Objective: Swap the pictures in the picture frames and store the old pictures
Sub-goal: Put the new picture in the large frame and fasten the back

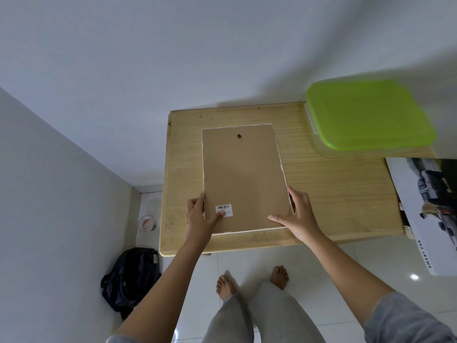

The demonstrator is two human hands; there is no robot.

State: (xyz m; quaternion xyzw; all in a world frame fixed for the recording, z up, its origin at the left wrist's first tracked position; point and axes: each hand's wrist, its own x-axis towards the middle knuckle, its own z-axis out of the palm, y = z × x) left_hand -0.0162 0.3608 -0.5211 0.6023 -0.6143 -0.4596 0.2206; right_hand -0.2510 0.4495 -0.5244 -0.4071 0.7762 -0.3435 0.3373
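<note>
Black bag (131,276) beside wooden table (333,194)

On table (333,194), centre, frame (242,174) lay face-down, left hand (200,216) at its 7 o'clock corner, right hand (296,214) at 5. Lidded box (368,115) sat at 2 o'clock from it, print (425,214) at 4 overhanging the table's right edge. Bag (131,278) on floor at 8.

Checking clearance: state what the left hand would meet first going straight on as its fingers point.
The left hand grips the picture frame; onward along its left edge lies only bare table, then probably the wall.
</note>
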